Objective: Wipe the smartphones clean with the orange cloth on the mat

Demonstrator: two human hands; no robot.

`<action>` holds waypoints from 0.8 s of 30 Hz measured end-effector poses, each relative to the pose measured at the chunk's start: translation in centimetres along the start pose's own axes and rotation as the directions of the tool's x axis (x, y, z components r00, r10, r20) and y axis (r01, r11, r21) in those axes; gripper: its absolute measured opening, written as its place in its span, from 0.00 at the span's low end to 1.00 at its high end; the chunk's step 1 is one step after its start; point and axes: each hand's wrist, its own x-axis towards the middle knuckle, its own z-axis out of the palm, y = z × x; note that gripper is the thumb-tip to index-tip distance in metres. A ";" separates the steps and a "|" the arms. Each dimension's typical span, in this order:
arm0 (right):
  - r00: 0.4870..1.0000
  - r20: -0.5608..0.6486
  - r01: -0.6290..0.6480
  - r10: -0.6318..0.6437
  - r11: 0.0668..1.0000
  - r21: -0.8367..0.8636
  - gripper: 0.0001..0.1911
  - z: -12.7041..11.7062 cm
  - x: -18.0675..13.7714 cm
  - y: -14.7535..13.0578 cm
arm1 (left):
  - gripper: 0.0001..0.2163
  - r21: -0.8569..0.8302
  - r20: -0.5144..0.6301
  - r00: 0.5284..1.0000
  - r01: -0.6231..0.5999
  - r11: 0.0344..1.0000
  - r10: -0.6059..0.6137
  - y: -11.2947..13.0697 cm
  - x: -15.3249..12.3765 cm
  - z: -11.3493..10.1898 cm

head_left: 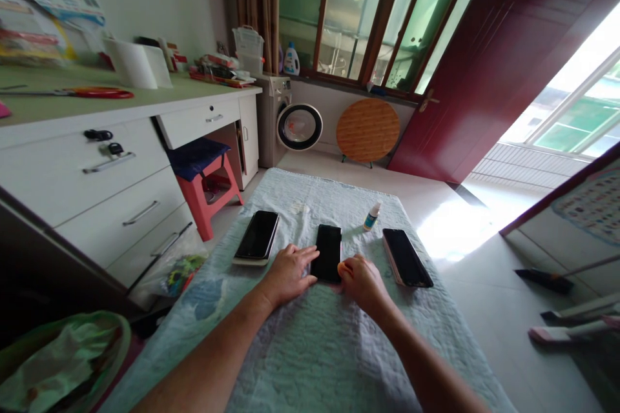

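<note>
The middle phone (pixel 327 251) lies on the quilt (pixel 310 348), midway between its left and right edges. Its long axis runs away from the person, with the near end between the two hands.

- Left hand (pixel 287 274): fingers spread flat, holding nothing, tips touching the phone's left long edge.
- Right hand (pixel 361 281): fingers curled narrow at the phone's near right corner — whether they pinch anything cannot be told.

Both hands are equally near.

A black smartphone (pixel 327 253) lies flat and face up, its glossy screen dark. Its long sides run from near to far. It rests mid-way across the pale green quilted surface (pixel 310 348), with the left hand (pixel 288 274) and right hand (pixel 361 277) touching its near end.
</note>
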 end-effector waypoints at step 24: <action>0.998 -0.061 -0.044 0.036 0.990 -0.134 0.15 0.2 9.8 1.0 | 0.27 -0.031 0.030 1.000 0.003 1.000 -0.002 0.2 0.0 -0.5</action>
